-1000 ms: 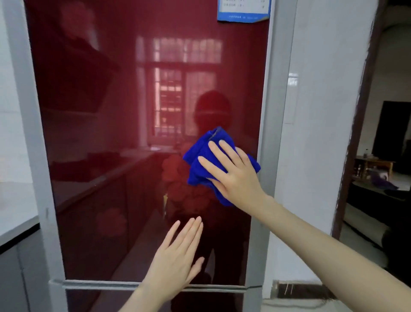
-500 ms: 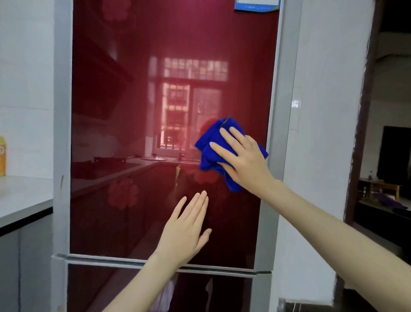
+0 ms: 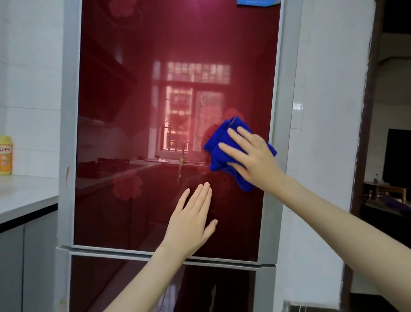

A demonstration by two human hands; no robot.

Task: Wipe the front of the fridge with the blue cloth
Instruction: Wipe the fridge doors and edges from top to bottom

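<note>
My right hand (image 3: 255, 160) presses flat, fingers spread, on the bunched blue microfibre cloth (image 3: 224, 153), pinning it against the glossy dark-red glass door of the grey-framed fridge (image 3: 178, 66), toward the door's right edge and about mid-height. The cloth is held by pressure under the palm, not clenched in a fist; a fold of it hangs below my wrist. My left hand (image 3: 191, 220) is open and empty, fingers together and pointing up, lower and to the left of the cloth, close to the glass, though I cannot tell whether it touches. Below it runs the grey seam (image 3: 133, 252) between upper and lower doors. The glass reflects a barred window. At far left, a yellow plastic bottle (image 3: 5, 156) stands on a pale countertop (image 3: 24, 196) beside the fridge. A blue-edged sticker (image 3: 258, 2) sits at the door's top right.
</note>
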